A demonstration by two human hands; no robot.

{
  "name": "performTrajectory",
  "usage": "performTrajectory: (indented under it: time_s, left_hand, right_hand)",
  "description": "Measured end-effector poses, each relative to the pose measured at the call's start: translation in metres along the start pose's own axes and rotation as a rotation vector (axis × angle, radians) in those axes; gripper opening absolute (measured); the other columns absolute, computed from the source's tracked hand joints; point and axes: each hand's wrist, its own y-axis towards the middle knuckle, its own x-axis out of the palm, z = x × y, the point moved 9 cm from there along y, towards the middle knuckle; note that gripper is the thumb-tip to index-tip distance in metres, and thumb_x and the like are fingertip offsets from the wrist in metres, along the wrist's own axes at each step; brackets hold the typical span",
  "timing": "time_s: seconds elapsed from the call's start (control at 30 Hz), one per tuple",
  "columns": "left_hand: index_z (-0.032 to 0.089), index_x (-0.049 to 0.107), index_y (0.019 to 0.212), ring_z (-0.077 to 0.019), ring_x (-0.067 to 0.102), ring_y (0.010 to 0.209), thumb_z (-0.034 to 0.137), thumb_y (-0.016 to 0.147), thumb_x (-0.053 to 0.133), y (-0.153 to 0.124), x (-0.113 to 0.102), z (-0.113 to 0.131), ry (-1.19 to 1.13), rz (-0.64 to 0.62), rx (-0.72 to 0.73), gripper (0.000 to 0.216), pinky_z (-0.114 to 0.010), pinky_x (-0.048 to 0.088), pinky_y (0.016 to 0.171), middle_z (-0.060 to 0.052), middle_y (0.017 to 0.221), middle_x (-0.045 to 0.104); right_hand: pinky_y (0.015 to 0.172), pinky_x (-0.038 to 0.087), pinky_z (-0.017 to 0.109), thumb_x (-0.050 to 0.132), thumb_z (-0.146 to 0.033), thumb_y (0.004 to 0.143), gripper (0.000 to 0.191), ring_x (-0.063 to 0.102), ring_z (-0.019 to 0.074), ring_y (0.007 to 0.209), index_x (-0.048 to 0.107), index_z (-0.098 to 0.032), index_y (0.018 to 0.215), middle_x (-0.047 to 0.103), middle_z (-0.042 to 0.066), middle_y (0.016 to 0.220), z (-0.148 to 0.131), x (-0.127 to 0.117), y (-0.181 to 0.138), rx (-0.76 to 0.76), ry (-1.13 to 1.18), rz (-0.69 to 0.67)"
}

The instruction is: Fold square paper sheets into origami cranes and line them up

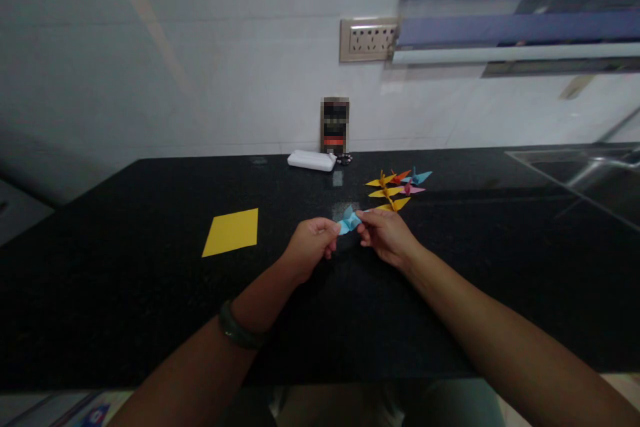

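Between my two hands is a light blue origami crane (349, 220), held above the black countertop with its wings spread to either side. My left hand (314, 243) pinches one wing between thumb and fingers. On the other side, my right hand (385, 233) grips the opposite wing; its fingertips cover part of the paper. Just beyond my right hand stand several finished paper cranes in yellow, orange, pink and blue, among them a yellow crane (395, 204) nearest to me and a blue crane (417, 177) at the back. A flat yellow paper square (232, 232) lies left of my left hand.
A white case (312, 160) lies by the tiled wall, next to an upright, blurred-out dark object (335, 124). A socket panel (369, 40) and a blue blind (520, 0) are on the wall. A sink (575, 163) is at the right of the black countertop (125, 307).
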Motion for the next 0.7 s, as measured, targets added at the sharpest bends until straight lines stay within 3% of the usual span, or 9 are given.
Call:
performTrajectory:
  time_s: [0.7]
  left_hand:
    - [0.014,0.052,0.062,-0.0051,0.039,0.037,0.03,0.07,0.055,-0.0002,0.0017,0.0011,0.0,-0.012,0.006,0.018,-0.018,0.03,0.039,0.005,0.044,0.047]
  right_hand:
    - [0.03,0.043,0.015,0.054,-0.014,0.074,0.019,0.04,0.004,0.028,0.052,-0.013,0.055,0.052,-0.004,0.041,-0.0009,-0.0035,0.0008,0.006,0.007,0.031]
